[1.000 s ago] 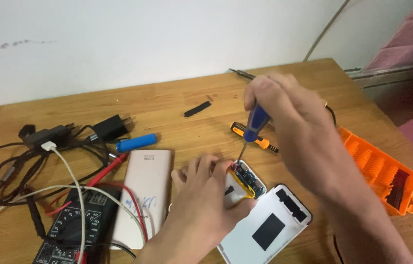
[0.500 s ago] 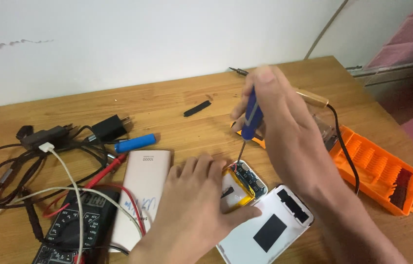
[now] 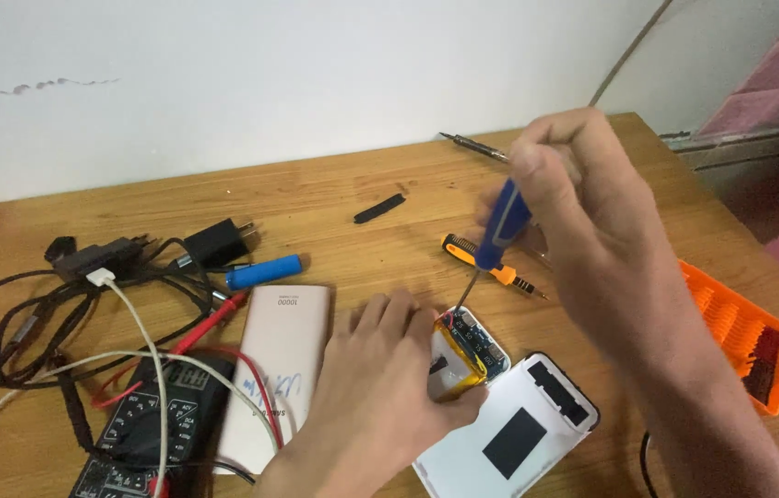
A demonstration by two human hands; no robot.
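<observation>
Closest to the camera there's a white plastic back cover with black patches [image 3: 509,435], lying flat on the wooden table [image 3: 334,221]. Just beyond it the left hand [image 3: 380,387] lies palm down with fingers loosely spread, pinning a small opened gadget with a yellow-wrapped battery pack and bare circuit board [image 3: 463,355] to the tabletop. To the left sit a pale pink slab-shaped power bank [image 3: 283,360] and a black multimeter [image 3: 145,429] tangled in red, black and white leads. The right hand [image 3: 574,198] is pinched tight round a blue-handled screwdriver [image 3: 498,231], held nearly upright with its tip on the board's top edge. Behind that lies an orange-and-black screwdriver [image 3: 486,263]. At the right edge is an orange plastic bit case [image 3: 744,337]; farther back, a blue cylindrical cell [image 3: 265,271], a black plug adapter [image 3: 216,243] and a small black strip [image 3: 379,208].
</observation>
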